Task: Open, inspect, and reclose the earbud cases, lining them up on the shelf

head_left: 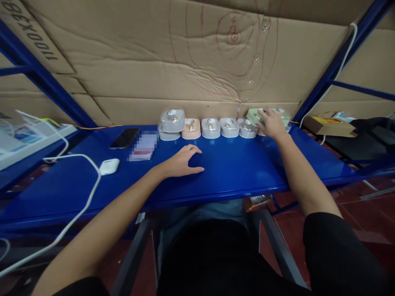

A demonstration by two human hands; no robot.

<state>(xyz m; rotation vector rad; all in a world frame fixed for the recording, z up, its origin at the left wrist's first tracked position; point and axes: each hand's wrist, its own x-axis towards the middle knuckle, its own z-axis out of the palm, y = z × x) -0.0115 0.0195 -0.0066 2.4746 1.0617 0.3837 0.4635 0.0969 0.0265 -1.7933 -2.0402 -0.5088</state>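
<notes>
The right hand (272,124) lies over a green container (253,115), right of the grey containers (210,128); whether it grips is unclear. The left hand (182,162), loosely open and empty, is over the tabletop (234,164). A loose hold could let the container slip.

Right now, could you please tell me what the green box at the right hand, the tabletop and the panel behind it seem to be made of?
Green box: probably smooth plastic, going by its even colour and rounded corners. Tabletop: perhaps painted metal, given its glossy blue sheen. Panel: matte brown cardboard, showing creases.
</notes>
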